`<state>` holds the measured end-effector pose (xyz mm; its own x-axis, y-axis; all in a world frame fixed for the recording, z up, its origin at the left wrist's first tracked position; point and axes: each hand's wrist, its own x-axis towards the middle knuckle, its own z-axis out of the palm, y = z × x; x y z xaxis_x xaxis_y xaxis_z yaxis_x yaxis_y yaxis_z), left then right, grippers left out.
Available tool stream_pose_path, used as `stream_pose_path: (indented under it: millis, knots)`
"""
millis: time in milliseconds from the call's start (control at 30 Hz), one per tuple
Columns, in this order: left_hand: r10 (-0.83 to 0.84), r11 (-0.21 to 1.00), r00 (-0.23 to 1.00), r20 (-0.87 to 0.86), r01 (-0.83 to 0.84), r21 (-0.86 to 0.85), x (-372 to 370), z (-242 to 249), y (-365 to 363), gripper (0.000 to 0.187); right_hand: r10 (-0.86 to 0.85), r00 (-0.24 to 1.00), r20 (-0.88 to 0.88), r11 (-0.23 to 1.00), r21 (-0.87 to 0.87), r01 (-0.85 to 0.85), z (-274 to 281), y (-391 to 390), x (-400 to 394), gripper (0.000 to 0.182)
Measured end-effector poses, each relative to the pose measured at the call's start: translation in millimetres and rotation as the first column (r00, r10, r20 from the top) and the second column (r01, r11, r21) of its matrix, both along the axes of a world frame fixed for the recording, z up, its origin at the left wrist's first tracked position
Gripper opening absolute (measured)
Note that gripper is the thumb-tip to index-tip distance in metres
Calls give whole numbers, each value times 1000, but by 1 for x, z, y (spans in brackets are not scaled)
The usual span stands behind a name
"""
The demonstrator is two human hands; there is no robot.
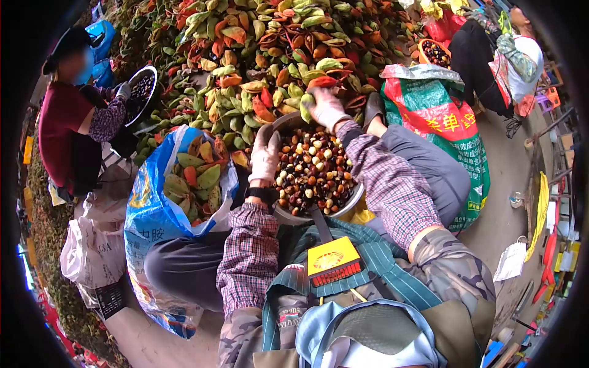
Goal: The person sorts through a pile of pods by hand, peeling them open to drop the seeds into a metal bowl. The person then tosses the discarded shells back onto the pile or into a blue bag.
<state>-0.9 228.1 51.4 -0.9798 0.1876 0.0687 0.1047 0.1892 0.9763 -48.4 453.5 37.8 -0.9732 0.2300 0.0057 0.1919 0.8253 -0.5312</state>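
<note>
Around half past eight from a round pale bowl, a blue-and-white printed plastic sack gapes at the top, showing green and orange pods. At about half past nine, the left hand, in a pale glove, lies against the bowl's edge with its fingers pointing toward twelve; whether it grips the rim or a pod, I cannot tell. The bowl holds glossy brown, black and cream seeds, and a dark flat strip crosses its rim at six. Beyond twelve spreads a big heap of green, orange and red pods. Just past the rim at twelve, a plump green pod sits at the fingertips of the right hand, in a pale glove; these fingers curl in, apparently pinching it at one side. Near half past two stands a green-and-red printed sack.

The pinch looks shallow, so a slick pod could slip from the gloved fingers into the bowl or back onto the heap. The seeds look piled quite high, so a knock from a sleeve or the strip could spill some.
</note>
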Motion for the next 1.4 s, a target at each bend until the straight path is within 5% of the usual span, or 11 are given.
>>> stream_pose_path:
  millis: [200,333,500,567,700,767,833,1100,1233,1300,1400]
  knots:
    - [106,990,972,208,-123,71,16,-25,-14,33,-154,952,265,958,278,78,-11,-34,-7,79]
    - [109,982,977,181,-134,130,11,-4,-22,31,-207,978,37,933,-295,208,-34,-4,-31,63]
    - [141,981,975,-171,-114,159,3,55,-10,37,436,899,45,710,-630,-313,85,19,14,50]
    - [-110,972,832,-544,-25,-233,0,77,-6,49,644,765,24,598,-639,-483,130,8,42,55]
    - [-409,870,912,34,378,317,26,62,7,60,431,898,-91,548,-764,-341,124,-29,69,33]
    - [-276,961,923,-267,270,-58,35,52,8,55,48,982,-180,596,-784,-173,78,-58,74,32]
    - [-146,989,986,-81,143,-38,58,41,20,52,-252,930,-268,766,-643,22,32,-91,87,28]
    - [191,853,757,624,-443,276,68,-10,13,57,-135,858,-495,800,-565,-200,-49,-105,112,15]
    - [-29,938,742,669,-212,276,45,-84,-2,58,-15,958,-285,736,-652,-182,-83,-101,116,14]
    - [-56,978,785,617,-82,193,49,-69,-5,58,15,989,-150,465,-874,-139,-92,-103,107,19]
    - [-49,999,837,545,46,19,49,-42,-7,58,226,970,95,759,-641,-114,-47,-92,120,52]
